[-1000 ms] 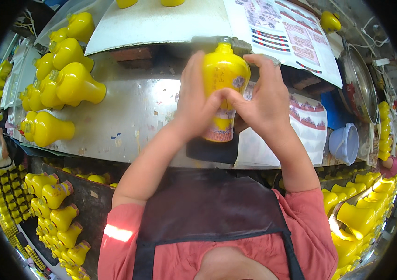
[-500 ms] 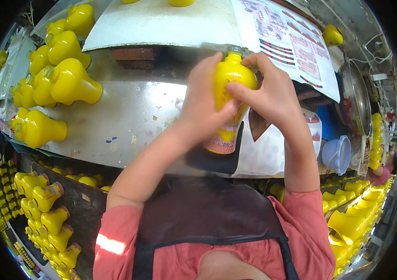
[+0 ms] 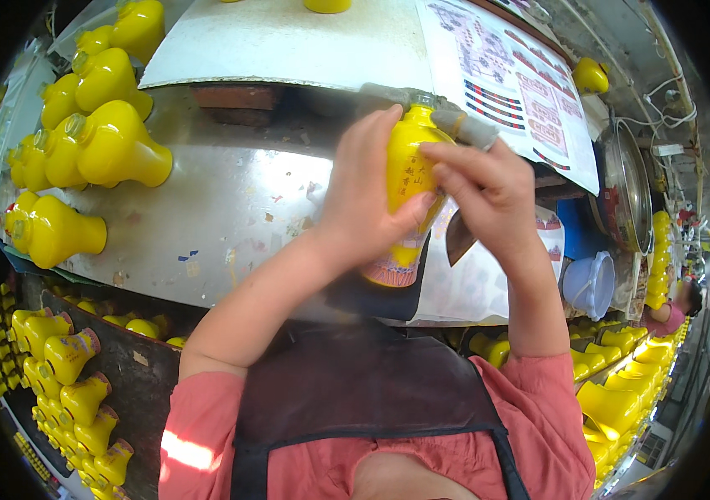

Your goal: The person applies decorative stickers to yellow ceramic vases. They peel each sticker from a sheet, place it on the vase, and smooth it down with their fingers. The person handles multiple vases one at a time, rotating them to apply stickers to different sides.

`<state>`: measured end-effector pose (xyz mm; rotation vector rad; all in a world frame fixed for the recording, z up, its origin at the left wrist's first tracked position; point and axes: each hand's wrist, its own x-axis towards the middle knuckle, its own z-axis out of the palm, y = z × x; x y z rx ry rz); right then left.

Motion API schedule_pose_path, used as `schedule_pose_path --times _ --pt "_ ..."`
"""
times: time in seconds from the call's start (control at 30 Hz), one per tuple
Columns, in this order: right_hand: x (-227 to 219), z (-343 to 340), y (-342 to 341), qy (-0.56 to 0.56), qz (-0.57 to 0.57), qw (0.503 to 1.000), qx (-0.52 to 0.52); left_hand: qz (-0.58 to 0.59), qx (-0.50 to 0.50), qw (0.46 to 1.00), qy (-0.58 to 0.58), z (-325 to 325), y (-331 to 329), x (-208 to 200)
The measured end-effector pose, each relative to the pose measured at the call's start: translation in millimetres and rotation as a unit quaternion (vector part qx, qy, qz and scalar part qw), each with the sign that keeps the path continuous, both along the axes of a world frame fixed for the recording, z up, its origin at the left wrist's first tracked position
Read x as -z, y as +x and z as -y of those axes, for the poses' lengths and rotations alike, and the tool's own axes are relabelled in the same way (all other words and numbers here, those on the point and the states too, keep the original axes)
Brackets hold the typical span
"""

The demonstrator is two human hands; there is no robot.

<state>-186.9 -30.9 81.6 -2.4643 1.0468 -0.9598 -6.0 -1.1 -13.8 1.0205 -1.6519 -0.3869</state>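
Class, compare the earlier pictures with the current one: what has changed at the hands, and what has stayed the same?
The right hand has drawn in: its thumb and index finger, earlier spread around the yellow bottle, are now close together at its front right. The left hand still holds the bottle's left side; the group of bottles at the table's left keeps its arrangement.

you are working in what is looking like a workshop: a scuffed metal workbench is stretching before you, printed pattern sheets are lying beyond, rows of yellow bottles are crowding both sides, and you are wearing a dark apron.
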Motion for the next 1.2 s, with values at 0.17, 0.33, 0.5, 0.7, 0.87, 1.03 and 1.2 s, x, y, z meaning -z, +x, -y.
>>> schedule_pose_path --times 0.17,0.33,0.5,0.7,0.87,1.03,1.2 --pt "8 -4 -5 0.034 -0.098 0.994 0.046 -0.020 -0.005 1.000 0.009 0 -2 -2" --pt "3 -1 -6 0.048 -0.106 0.992 0.046 -0.007 -0.014 1.000 0.017 11 1 -10" --pt "12 1 -12 0.072 -0.066 0.994 0.043 -0.071 -0.021 0.996 0.056 14 -5 -12" --pt "5 20 -24 0.331 0.219 0.890 0.224 -0.174 0.038 0.977 0.118 15 -1 -7" --pt "6 2 -37 0.443 0.336 0.827 0.086 -0.264 0.090 0.949 0.148 16 -2 -9" --pt "11 -29 -30 -0.105 -0.038 0.988 0.107 -0.206 0.038 0.957 0.200 12 -8 -16" --pt "17 -62 1 -0.220 -0.014 0.969 -0.110 -0.262 0.062 0.936 0.227 17 -5 -16"
